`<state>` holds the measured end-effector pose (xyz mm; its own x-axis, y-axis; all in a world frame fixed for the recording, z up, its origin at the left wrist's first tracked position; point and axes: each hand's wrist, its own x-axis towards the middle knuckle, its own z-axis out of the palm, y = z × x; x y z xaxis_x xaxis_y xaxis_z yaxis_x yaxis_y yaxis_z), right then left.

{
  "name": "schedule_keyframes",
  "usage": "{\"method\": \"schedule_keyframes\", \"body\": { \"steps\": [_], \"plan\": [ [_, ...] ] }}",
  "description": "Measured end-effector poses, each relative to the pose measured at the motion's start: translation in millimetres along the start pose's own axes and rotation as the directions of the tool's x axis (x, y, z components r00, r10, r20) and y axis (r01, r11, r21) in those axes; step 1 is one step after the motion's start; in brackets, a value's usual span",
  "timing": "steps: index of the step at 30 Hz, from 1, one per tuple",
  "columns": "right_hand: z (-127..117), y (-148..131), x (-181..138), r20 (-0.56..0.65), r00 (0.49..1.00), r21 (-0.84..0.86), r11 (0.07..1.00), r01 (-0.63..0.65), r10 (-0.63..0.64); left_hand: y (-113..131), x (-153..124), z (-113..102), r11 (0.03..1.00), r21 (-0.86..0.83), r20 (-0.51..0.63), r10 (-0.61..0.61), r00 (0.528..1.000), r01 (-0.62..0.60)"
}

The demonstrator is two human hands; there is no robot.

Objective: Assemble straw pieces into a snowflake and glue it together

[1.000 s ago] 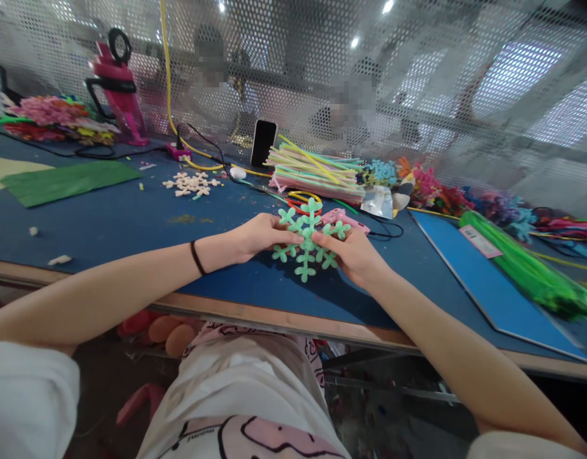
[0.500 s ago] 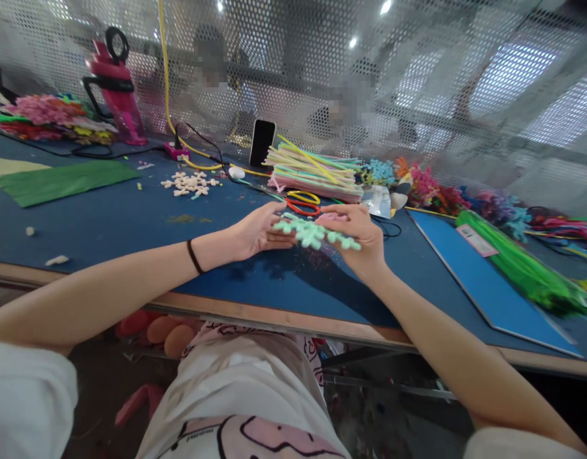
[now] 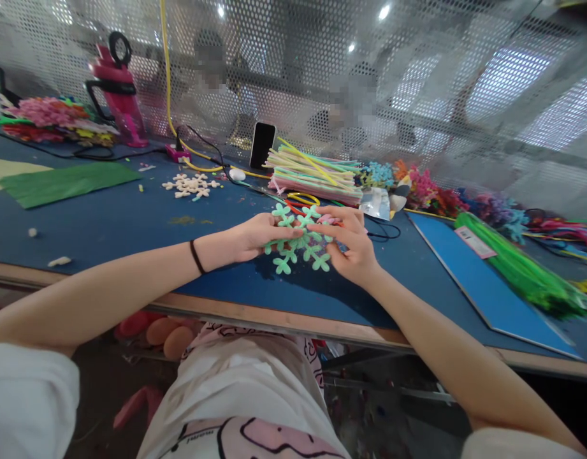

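Both hands hold a mint-green pipe-cleaner snowflake (image 3: 296,245) a little above the blue table mat (image 3: 130,220). My left hand (image 3: 255,237) pinches its left side with thumb and fingers. My right hand (image 3: 348,245) grips the right side, fingers curled over the upper branches. The snowflake faces me, tilted, with its lower branches free. A black band circles my left wrist.
A white snowflake (image 3: 192,184) lies farther back on the mat. A bundle of pastel pipe cleaners (image 3: 317,172), a phone (image 3: 263,144), a pink bottle (image 3: 118,86), green felt (image 3: 64,182), a blue board (image 3: 484,280) and green pipe cleaners (image 3: 522,271) surround the hands. People sit behind the mesh screen.
The snowflake was turned edge-on half a second ago and now faces me again, rotated. Both hands stayed on it and shifted their grip slightly.
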<state>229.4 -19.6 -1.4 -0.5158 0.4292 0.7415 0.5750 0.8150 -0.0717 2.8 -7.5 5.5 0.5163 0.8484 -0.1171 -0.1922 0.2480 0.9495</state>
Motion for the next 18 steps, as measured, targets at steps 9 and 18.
{"method": "schedule_keyframes", "body": {
  "steps": [9, 18],
  "plan": [
    [-0.9, -5.8, 1.9, -0.087, 0.989, 0.044, 0.992, -0.119, 0.122, -7.3, 5.3, -2.6, 1.000, -0.003, -0.090, 0.016, 0.996, -0.016],
    [2.6, -5.4, 0.6, 0.039, 0.994, 0.003, 0.995, -0.100, 0.100, -9.5, 12.1, -9.2, 0.994, -0.109, -0.094, -0.023, 0.995, 0.012]
  ]
}}
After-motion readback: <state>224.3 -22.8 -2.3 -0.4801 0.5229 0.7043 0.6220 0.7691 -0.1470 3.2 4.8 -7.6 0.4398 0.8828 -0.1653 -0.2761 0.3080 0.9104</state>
